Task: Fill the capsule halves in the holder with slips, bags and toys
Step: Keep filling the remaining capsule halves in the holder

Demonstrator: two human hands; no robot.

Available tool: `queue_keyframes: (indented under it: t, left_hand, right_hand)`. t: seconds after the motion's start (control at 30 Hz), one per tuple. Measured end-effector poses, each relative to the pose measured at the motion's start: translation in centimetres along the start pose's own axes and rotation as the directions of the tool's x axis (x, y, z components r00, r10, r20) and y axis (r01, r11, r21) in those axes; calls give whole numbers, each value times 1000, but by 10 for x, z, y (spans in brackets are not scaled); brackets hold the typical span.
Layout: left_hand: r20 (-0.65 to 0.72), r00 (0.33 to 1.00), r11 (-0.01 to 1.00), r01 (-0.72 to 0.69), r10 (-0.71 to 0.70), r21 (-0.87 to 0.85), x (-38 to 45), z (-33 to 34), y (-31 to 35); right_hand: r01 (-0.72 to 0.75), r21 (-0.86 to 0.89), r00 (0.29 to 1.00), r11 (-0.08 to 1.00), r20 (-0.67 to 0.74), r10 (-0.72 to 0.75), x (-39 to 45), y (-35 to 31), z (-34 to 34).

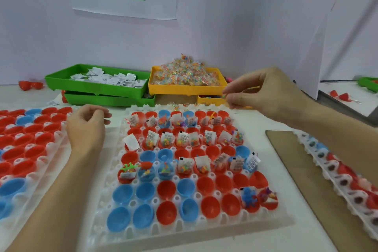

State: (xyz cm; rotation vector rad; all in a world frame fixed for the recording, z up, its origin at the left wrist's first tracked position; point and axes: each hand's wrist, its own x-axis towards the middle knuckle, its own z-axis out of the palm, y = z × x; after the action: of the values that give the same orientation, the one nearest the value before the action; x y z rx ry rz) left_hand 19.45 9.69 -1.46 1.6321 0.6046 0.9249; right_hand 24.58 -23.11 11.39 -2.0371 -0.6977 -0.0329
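Note:
A white holder (126,229) in front of me carries rows of red and blue capsule halves. The far rows hold paper slips, bead bags and small toys; most near halves, like a blue one (118,218), stand empty. My right hand (263,92) hovers above the holder's far right corner, beside the yellow tray (184,88), and pinches a small thin yellow-green toy (252,88). My left hand (87,127) rests on the table left of the holder, fingers loosely curled, holding nothing that I can see.
A green tray of paper slips (96,88) and the yellow tray heaped with bead bags stand stacked on lower trays at the back. A second holder of capsule halves (24,139) lies left. A brown board (319,180) and another holder (337,176) lie right.

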Motion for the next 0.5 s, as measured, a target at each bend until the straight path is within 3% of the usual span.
queue_keyframes:
  t: [0.23, 0.5]
  left_hand:
    - [6, 1000, 1000, 3, -3, 15, 0, 0, 0]
    - [5, 1000, 1000, 8, -8, 8, 0, -1, 0]
  right_hand:
    - [87, -199, 951, 976, 308, -22, -93, -16, -11]
    - [123, -313, 945, 942, 328, -15, -117, 5, 3]
